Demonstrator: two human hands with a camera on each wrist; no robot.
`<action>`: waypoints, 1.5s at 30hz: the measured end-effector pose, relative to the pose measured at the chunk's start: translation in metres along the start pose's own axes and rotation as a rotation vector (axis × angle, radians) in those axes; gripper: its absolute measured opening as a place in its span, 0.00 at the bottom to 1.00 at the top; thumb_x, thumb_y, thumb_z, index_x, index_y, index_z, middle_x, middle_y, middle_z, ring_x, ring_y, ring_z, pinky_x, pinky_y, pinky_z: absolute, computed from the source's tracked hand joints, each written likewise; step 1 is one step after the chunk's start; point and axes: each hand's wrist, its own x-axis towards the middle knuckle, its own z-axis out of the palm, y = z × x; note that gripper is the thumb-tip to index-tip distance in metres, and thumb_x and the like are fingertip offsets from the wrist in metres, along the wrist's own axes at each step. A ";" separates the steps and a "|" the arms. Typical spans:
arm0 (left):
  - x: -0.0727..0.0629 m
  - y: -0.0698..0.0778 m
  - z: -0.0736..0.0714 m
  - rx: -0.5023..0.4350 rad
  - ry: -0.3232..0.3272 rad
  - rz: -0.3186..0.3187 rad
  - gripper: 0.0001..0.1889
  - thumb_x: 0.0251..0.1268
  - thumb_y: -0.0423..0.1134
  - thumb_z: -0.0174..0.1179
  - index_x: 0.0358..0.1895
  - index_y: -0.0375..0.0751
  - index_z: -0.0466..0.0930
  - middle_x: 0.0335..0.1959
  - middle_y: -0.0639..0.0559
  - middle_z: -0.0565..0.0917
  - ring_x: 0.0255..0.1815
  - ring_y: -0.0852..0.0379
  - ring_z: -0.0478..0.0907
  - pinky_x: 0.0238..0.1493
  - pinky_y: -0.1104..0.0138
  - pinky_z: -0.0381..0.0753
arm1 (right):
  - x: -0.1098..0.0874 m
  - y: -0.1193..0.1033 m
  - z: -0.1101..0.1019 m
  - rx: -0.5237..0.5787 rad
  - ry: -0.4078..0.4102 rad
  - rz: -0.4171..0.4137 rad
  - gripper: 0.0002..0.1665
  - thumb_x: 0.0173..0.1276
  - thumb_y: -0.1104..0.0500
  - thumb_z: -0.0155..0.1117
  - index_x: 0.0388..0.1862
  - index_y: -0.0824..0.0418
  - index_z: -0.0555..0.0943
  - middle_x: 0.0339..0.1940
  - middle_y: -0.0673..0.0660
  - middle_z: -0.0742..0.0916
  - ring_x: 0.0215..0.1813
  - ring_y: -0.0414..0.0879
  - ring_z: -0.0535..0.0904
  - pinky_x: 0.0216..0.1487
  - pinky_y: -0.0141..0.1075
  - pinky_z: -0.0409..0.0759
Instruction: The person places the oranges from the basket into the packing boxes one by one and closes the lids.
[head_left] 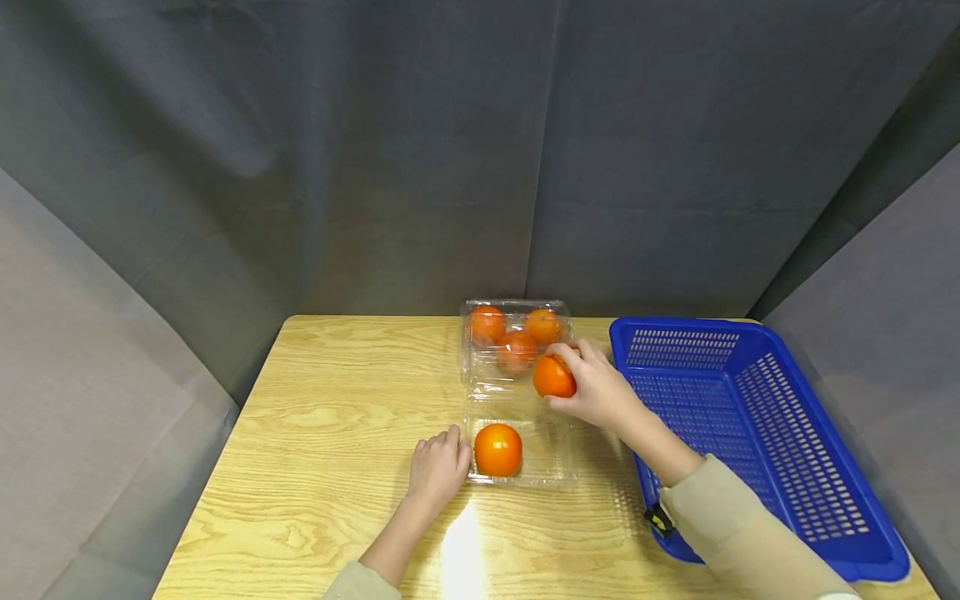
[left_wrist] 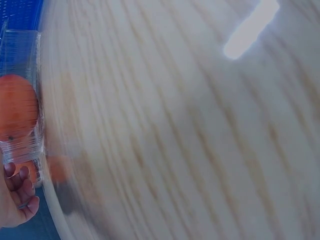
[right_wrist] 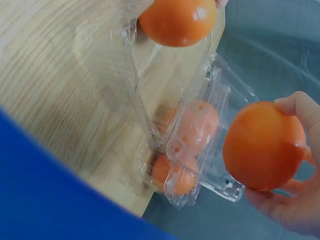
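My right hand holds an orange between thumb and fingers, raised above the clear plastic packaging. In front lies an open clear plastic tray with one orange at its left side. Behind it, a clear plastic box contains three oranges, seen through its plastic. Beside the tray's front left edge rests my left hand, its fingers loosely bent and the thumb side right at the tray wall. In the left wrist view, fingertips show with nothing between them.
A blue perforated basket stands on the right of the wooden table, under my right forearm. A small black-and-yellow piece sits at its near left side. Grey cloth walls enclose the table at the back and sides.
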 end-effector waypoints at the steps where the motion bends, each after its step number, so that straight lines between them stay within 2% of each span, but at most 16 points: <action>1: 0.000 0.000 0.000 0.000 -0.001 -0.001 0.09 0.64 0.41 0.48 0.27 0.43 0.70 0.14 0.58 0.67 0.16 0.61 0.65 0.24 0.68 0.64 | 0.000 -0.002 0.001 -0.003 -0.012 -0.001 0.36 0.42 0.50 0.73 0.53 0.51 0.71 0.48 0.64 0.74 0.47 0.59 0.73 0.36 0.52 0.78; 8: 0.000 0.001 -0.002 -0.002 -0.001 0.001 0.09 0.64 0.41 0.47 0.27 0.43 0.70 0.14 0.59 0.67 0.16 0.62 0.64 0.24 0.69 0.64 | -0.002 -0.010 0.009 -0.021 -0.079 -0.032 0.36 0.42 0.50 0.74 0.53 0.53 0.72 0.48 0.63 0.75 0.46 0.59 0.74 0.36 0.50 0.78; 15: 0.000 0.001 -0.001 0.002 0.001 0.002 0.10 0.64 0.41 0.47 0.26 0.43 0.70 0.14 0.59 0.66 0.16 0.62 0.64 0.24 0.69 0.64 | -0.002 -0.017 0.017 -0.054 -0.104 -0.087 0.37 0.40 0.49 0.76 0.51 0.57 0.73 0.43 0.62 0.75 0.40 0.58 0.75 0.33 0.48 0.79; 20: 0.000 0.000 -0.001 -0.001 0.002 0.000 0.09 0.64 0.41 0.47 0.27 0.43 0.70 0.14 0.59 0.67 0.16 0.62 0.65 0.24 0.69 0.65 | -0.002 -0.020 0.023 -0.070 -0.167 -0.050 0.37 0.41 0.49 0.75 0.52 0.56 0.73 0.43 0.62 0.75 0.36 0.56 0.76 0.31 0.46 0.79; 26: 0.000 0.000 0.000 -0.006 -0.005 -0.005 0.10 0.64 0.41 0.47 0.27 0.43 0.71 0.14 0.59 0.68 0.16 0.62 0.66 0.24 0.69 0.64 | -0.004 -0.018 0.032 -0.087 -0.218 -0.010 0.37 0.42 0.49 0.74 0.53 0.54 0.72 0.43 0.61 0.74 0.38 0.56 0.74 0.30 0.45 0.77; 37: 0.000 0.000 0.000 -0.011 -0.006 -0.001 0.09 0.64 0.41 0.46 0.28 0.43 0.70 0.14 0.59 0.67 0.16 0.62 0.66 0.24 0.69 0.64 | -0.012 -0.018 0.054 -0.128 -0.242 0.042 0.40 0.41 0.49 0.72 0.55 0.56 0.71 0.46 0.65 0.74 0.43 0.60 0.72 0.29 0.47 0.77; 45: 0.000 -0.001 0.001 -0.018 -0.015 -0.010 0.08 0.63 0.41 0.47 0.28 0.43 0.70 0.15 0.58 0.69 0.17 0.61 0.67 0.25 0.68 0.65 | -0.018 -0.018 0.068 -0.144 -0.238 0.084 0.38 0.40 0.49 0.71 0.54 0.54 0.71 0.46 0.63 0.74 0.46 0.62 0.72 0.26 0.47 0.77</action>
